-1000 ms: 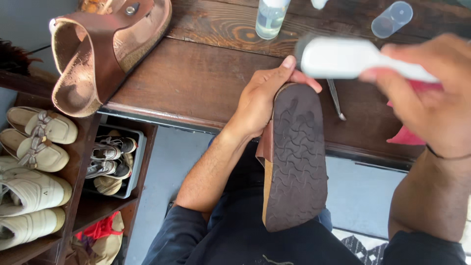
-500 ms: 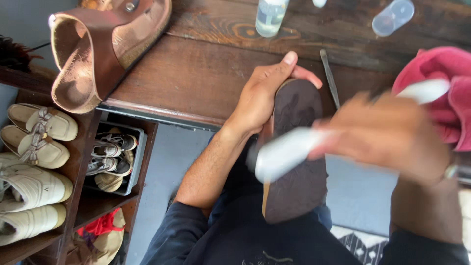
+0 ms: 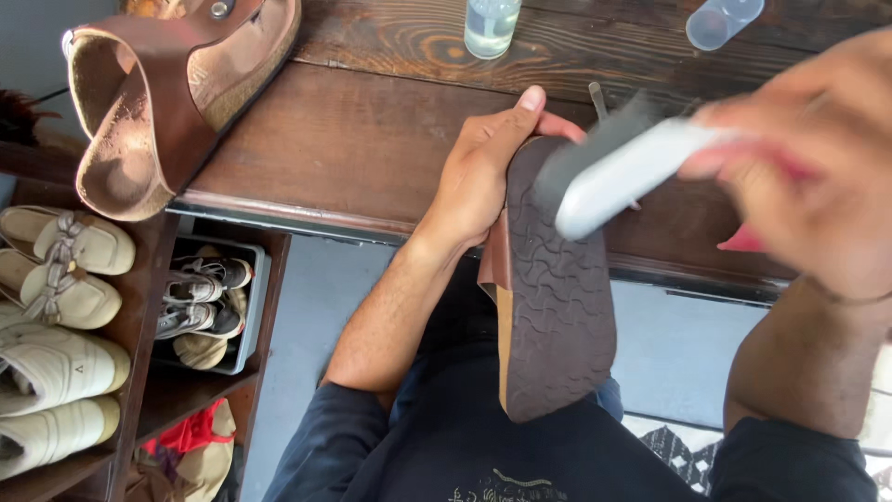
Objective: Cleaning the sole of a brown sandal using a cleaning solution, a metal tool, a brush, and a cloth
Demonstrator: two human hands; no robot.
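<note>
Head view: a brown sandal (image 3: 557,297), tread up, stands braced on the person's lap, its toe end gripped by the left hand (image 3: 483,167); light and fairly stiff, it looks best held at the edges. The right hand (image 3: 799,167), blurred, closes around a white brush (image 3: 623,172) at the sole. Beyond the hands, on the wooden counter (image 3: 353,139), lie a second sandal (image 3: 167,93) and a bottle (image 3: 491,23).

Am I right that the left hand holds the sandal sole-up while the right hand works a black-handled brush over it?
Not quite: the head view shows the brush has a white handle, not black. The left hand does hold the sandal sole-up, and the right hand works the brush.
</note>
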